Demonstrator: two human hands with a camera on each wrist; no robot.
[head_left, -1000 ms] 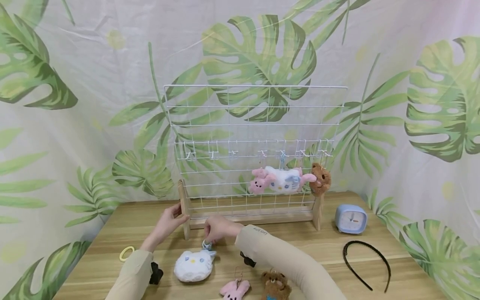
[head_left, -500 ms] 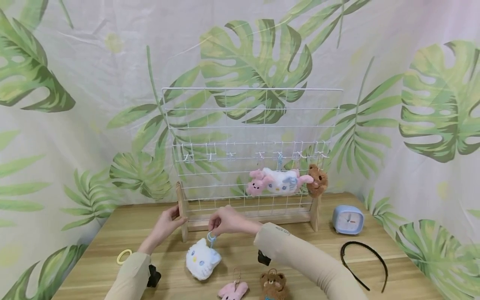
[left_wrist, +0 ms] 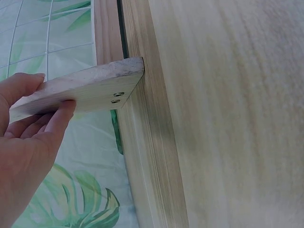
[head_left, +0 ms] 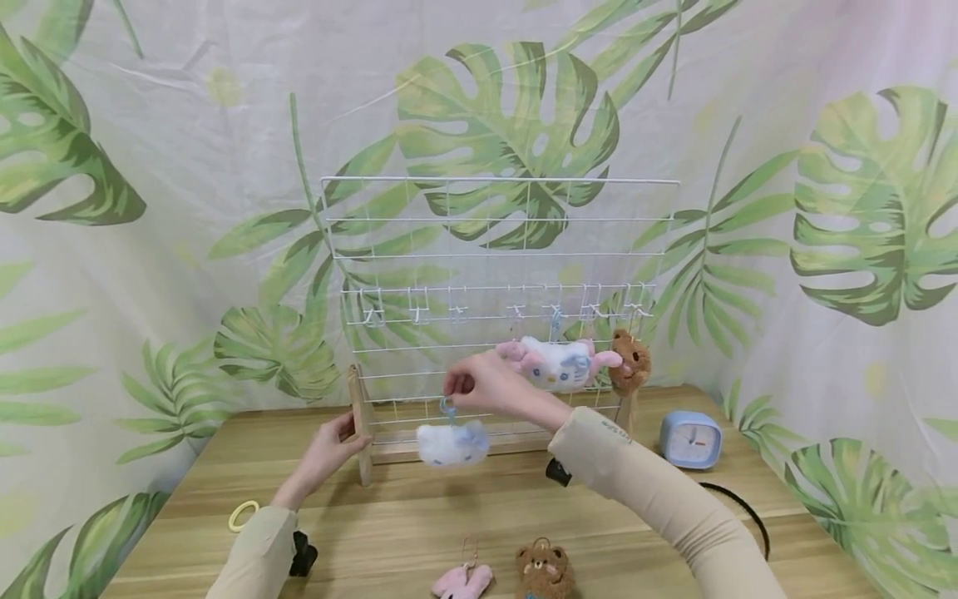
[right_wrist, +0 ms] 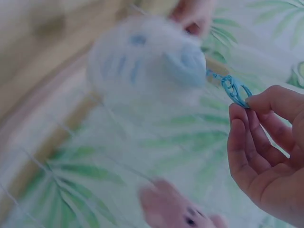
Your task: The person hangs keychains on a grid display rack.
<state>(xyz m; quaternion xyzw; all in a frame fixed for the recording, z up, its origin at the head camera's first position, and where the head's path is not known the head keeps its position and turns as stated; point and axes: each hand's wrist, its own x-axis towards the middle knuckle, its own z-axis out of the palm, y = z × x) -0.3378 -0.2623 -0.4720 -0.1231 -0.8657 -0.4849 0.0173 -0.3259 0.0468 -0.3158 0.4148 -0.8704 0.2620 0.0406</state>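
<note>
White plush (head_left: 452, 444) higher than before, right hand (head_left: 490, 387) tight on its blue ring (right_wrist: 231, 88), left hand (head_left: 329, 445) tight on wooden post (left_wrist: 97, 85).

The held plush (head_left: 452, 446) hangs before the rack (head_left: 516, 442), left of the clock (head_left: 691, 440).

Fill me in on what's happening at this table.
A person's right hand pinches the light-blue ring of a white plush charm, which hangs in the air in front of the wire rack. The left hand grips the rack's wooden end support. Other plush charms hang toward the rack's right end; a pink plush and a brown bear lie on the table.
</note>
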